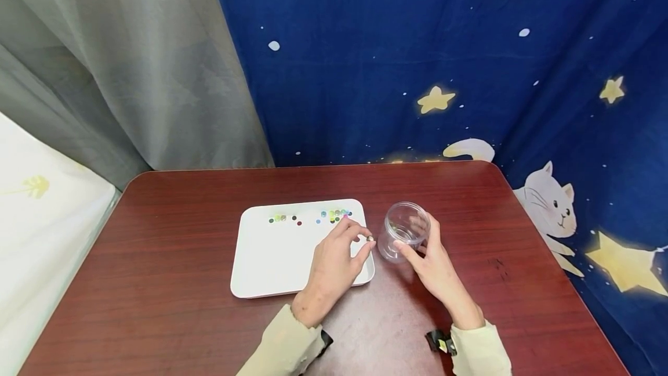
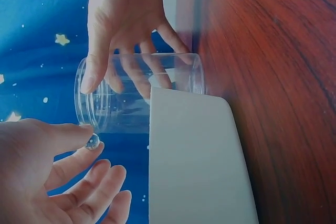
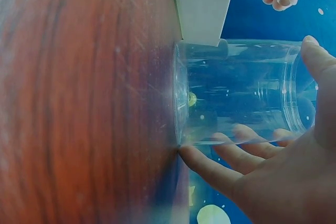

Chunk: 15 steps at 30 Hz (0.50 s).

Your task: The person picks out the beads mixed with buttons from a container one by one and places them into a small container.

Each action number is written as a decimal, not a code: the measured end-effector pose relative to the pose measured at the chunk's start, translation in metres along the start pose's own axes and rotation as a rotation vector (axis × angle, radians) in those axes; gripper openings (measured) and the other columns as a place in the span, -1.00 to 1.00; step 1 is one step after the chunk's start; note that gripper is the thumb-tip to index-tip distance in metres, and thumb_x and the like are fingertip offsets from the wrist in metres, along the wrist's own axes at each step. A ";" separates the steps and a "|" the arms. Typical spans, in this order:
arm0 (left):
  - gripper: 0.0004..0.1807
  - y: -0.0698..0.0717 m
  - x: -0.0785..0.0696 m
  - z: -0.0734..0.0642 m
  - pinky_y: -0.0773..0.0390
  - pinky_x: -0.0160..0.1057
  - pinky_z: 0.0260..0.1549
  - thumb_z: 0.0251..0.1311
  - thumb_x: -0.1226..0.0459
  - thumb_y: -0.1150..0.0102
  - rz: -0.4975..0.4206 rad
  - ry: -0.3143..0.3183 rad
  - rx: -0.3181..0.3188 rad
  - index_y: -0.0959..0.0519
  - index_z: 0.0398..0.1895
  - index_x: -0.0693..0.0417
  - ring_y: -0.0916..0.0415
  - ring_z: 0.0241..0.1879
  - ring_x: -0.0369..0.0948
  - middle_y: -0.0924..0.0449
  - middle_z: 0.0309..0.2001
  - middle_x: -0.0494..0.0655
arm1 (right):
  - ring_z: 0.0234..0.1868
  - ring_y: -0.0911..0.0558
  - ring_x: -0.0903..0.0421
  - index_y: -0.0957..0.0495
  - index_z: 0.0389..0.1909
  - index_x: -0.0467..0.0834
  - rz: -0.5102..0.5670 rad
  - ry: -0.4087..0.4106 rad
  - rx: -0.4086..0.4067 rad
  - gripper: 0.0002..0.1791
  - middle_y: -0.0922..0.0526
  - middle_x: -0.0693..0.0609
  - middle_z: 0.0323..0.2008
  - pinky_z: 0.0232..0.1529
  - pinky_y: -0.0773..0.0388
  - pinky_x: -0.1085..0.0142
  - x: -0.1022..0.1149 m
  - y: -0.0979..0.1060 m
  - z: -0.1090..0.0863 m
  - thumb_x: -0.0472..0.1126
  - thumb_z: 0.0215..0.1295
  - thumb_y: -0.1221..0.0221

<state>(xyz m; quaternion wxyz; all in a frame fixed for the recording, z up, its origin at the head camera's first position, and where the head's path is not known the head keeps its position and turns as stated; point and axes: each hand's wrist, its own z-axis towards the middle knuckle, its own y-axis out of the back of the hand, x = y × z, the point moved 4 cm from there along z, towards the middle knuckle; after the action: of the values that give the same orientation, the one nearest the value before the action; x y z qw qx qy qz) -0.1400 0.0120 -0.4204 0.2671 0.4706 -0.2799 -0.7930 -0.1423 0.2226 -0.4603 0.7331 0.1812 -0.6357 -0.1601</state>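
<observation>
My left hand (image 1: 331,266) pinches a small clear marble (image 2: 92,141) between thumb and index finger, just left of the jar's mouth, over the tray's right edge. The other fingers are loosely bent. A clear jar (image 1: 388,245) without a lid stands upright on the table, right of the tray. My right hand (image 1: 435,268) holds it from the right, thumb near the rim and fingers around the far side. Inside the jar near its base, a small yellowish marble (image 3: 192,99) shows through the wall. The white tray (image 1: 271,260) holds several marbles (image 1: 334,215) of mixed colours along its far side.
The reddish-brown wooden table (image 1: 172,260) carries the tray and jar. Behind it hangs a blue curtain (image 1: 355,74) with stars, and a grey curtain (image 1: 130,62) hangs at the left. More small marbles (image 1: 282,218) lie at the tray's far left.
</observation>
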 end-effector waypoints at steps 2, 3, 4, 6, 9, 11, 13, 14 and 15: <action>-0.91 0.000 0.000 0.001 -0.65 -0.26 -0.31 0.27 0.15 -0.45 -0.005 -0.001 -0.003 -0.74 -0.19 -0.18 -0.67 -0.21 -0.29 -0.66 -0.17 -0.24 | 0.51 -0.41 -0.26 0.08 0.59 -0.08 -0.002 -0.003 0.000 -0.10 -0.34 -0.23 0.47 0.26 -0.53 -0.25 0.000 0.000 0.000 -0.18 0.45 -0.29; -0.91 0.000 0.000 0.001 -0.65 -0.26 -0.31 0.27 0.15 -0.45 -0.006 -0.002 -0.004 -0.74 -0.20 -0.18 -0.67 -0.21 -0.30 -0.66 -0.17 -0.24 | 0.51 -0.41 -0.26 0.08 0.59 -0.07 -0.004 -0.005 0.000 -0.10 -0.34 -0.23 0.47 0.26 -0.53 -0.25 0.000 0.000 0.000 -0.17 0.45 -0.29; -0.91 0.000 -0.001 0.001 -0.65 -0.27 -0.32 0.27 0.15 -0.45 -0.007 -0.002 -0.007 -0.74 -0.20 -0.19 -0.67 -0.21 -0.30 -0.66 -0.17 -0.25 | 0.51 -0.42 -0.25 0.08 0.59 -0.07 -0.007 -0.007 0.001 -0.10 -0.34 -0.22 0.47 0.26 -0.53 -0.24 0.000 0.000 0.000 -0.17 0.45 -0.29; -0.91 0.000 -0.001 0.002 -0.64 -0.28 -0.32 0.27 0.14 -0.45 -0.007 -0.001 -0.009 -0.74 -0.20 -0.19 -0.67 -0.21 -0.31 -0.66 -0.17 -0.26 | 0.51 -0.42 -0.25 0.08 0.59 -0.07 -0.009 -0.009 0.001 -0.10 -0.34 -0.22 0.47 0.26 -0.54 -0.24 0.000 0.000 0.000 -0.16 0.46 -0.29; -0.91 0.000 -0.002 0.003 -0.64 -0.28 -0.32 0.27 0.13 -0.44 -0.008 0.000 -0.013 -0.74 -0.19 -0.20 -0.66 -0.21 -0.31 -0.65 -0.18 -0.27 | 0.50 -0.43 -0.25 0.08 0.59 -0.07 -0.011 -0.008 -0.002 -0.10 -0.35 -0.22 0.47 0.25 -0.54 -0.24 0.000 0.000 0.000 -0.16 0.46 -0.29; -0.90 0.001 -0.002 0.003 -0.64 -0.28 -0.32 0.27 0.13 -0.44 -0.011 0.001 -0.015 -0.74 -0.19 -0.19 -0.66 -0.21 -0.30 -0.65 -0.18 -0.28 | 0.49 -0.43 -0.25 0.09 0.59 -0.07 -0.014 -0.007 -0.004 -0.10 -0.35 -0.23 0.47 0.24 -0.54 -0.24 0.000 0.000 0.000 -0.16 0.46 -0.29; -0.90 0.001 -0.003 0.003 -0.63 -0.28 -0.32 0.27 0.13 -0.45 -0.014 0.000 -0.019 -0.74 -0.19 -0.19 -0.67 -0.22 -0.30 -0.65 -0.18 -0.28 | 0.49 -0.44 -0.25 0.09 0.59 -0.07 -0.015 -0.005 -0.006 -0.10 -0.35 -0.24 0.47 0.24 -0.54 -0.25 -0.001 0.000 0.000 -0.15 0.46 -0.29; -0.90 0.000 -0.003 0.003 -0.64 -0.28 -0.32 0.27 0.14 -0.45 -0.017 -0.001 -0.021 -0.74 -0.20 -0.18 -0.67 -0.21 -0.29 -0.65 -0.18 -0.28 | 0.49 -0.44 -0.25 0.08 0.59 -0.06 -0.016 -0.006 -0.006 -0.10 -0.35 -0.24 0.47 0.24 -0.55 -0.24 -0.001 0.000 0.000 -0.15 0.46 -0.29; -0.90 0.000 -0.003 0.003 -0.64 -0.28 -0.32 0.27 0.14 -0.45 -0.020 -0.001 -0.022 -0.74 -0.20 -0.18 -0.67 -0.21 -0.28 -0.65 -0.18 -0.27 | 0.49 -0.44 -0.24 0.08 0.59 -0.06 -0.015 -0.008 -0.006 -0.11 -0.35 -0.23 0.47 0.24 -0.55 -0.25 -0.002 0.000 0.000 -0.15 0.46 -0.29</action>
<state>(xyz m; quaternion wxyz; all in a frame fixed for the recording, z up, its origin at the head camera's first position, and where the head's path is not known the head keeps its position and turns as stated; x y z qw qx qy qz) -0.1415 0.0146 -0.4168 0.2643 0.4699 -0.2667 -0.7989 -0.1428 0.2234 -0.4616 0.7300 0.1832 -0.6366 -0.1682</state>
